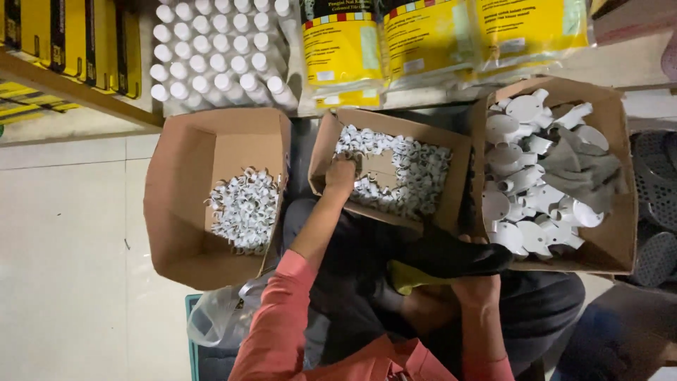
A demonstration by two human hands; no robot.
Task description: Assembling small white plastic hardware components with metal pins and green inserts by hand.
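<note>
Right now the left hand (340, 176) reaches into the middle box (321, 144), fingers curled on small white clips (416, 176); more lie just right of it. Nearer the body, the right hand (476, 286) grips a black bag (451, 257).

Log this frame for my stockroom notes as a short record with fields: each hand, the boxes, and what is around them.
left hand: reaching into the middle cardboard box, on small white clips
right hand: at a black bag with a yellow-green piece, grip unclear
left box: a heap of small white clips at its right side
right box: larger white round fittings and grey cloth
behind: white tube ends, yellow packets
sleeves: pink
</note>
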